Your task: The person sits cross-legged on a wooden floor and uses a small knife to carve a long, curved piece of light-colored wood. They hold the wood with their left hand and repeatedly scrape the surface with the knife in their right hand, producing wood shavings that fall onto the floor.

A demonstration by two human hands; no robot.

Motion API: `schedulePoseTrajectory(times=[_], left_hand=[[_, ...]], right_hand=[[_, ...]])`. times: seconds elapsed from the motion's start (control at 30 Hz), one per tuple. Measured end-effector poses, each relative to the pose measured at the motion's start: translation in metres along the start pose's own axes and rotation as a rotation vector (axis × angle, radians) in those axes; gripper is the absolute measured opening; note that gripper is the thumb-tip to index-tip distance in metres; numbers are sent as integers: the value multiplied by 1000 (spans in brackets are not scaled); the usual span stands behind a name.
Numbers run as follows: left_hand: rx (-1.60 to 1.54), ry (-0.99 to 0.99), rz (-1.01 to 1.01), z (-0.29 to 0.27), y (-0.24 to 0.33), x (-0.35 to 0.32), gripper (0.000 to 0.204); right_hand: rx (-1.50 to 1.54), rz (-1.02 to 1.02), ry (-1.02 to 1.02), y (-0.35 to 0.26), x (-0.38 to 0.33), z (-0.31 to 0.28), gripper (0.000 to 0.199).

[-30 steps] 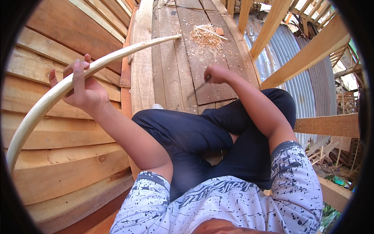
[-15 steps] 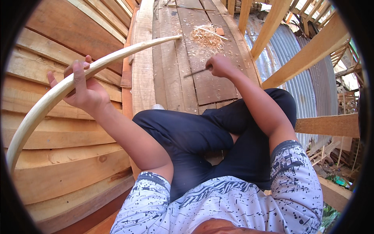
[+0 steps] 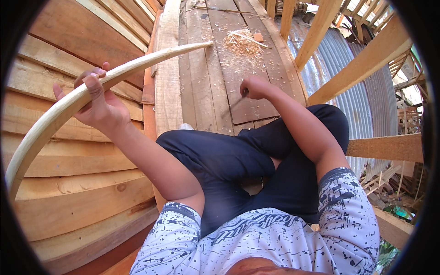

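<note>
A long, pale, curved wooden pole [image 3: 137, 66] runs from the left rim to a tapered tip over the floor boards. My left hand [image 3: 101, 101] is closed round it, thumb on top and fingers partly hidden behind. My right hand [image 3: 256, 87] is closed in a fist round the handle of a knife [image 3: 237, 101], its thin dark blade slanting down and left. The blade is apart from the pole. Most of the knife's handle is hidden in the fist.
Curly wood shavings [image 3: 243, 44] lie heaped on the plank floor [image 3: 197, 91], with a thin stick and a small reddish block among them. Stacked boards [image 3: 82, 183] line my left. Wooden posts [image 3: 362, 64] and corrugated metal sheets [image 3: 321, 52] stand right. My crossed legs [image 3: 215, 156] are in front.
My right hand has dropped slightly toward me, and the knife's blade has swung to point more downward. In my left hand the pole has turned a little, with the thumb shifted.
</note>
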State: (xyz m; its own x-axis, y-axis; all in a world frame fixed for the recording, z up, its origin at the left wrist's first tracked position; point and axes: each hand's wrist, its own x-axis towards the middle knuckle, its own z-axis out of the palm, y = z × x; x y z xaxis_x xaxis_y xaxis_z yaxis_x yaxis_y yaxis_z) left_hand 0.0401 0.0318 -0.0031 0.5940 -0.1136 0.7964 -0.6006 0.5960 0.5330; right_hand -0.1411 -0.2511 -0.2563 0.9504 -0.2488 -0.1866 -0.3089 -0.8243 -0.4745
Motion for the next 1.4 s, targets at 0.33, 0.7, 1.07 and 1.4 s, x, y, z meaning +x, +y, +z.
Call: schedulePoseTrajectory(times=[0.33,0.7,1.07,1.4], left_hand=[[5,6,1,0,2,0,83],[53,-28,26,5,2,-2,95],[-20,-310,-13,-13,-14,-5,22],[-259,-447,-39,-9,-9,-12,18]], right_hand=[[13,-68,-215,6,-1,2,27],[17,42,105,10,3,16,19],[3,208,430,11,13,26,14],[423,301,610,5,20,5,21]])
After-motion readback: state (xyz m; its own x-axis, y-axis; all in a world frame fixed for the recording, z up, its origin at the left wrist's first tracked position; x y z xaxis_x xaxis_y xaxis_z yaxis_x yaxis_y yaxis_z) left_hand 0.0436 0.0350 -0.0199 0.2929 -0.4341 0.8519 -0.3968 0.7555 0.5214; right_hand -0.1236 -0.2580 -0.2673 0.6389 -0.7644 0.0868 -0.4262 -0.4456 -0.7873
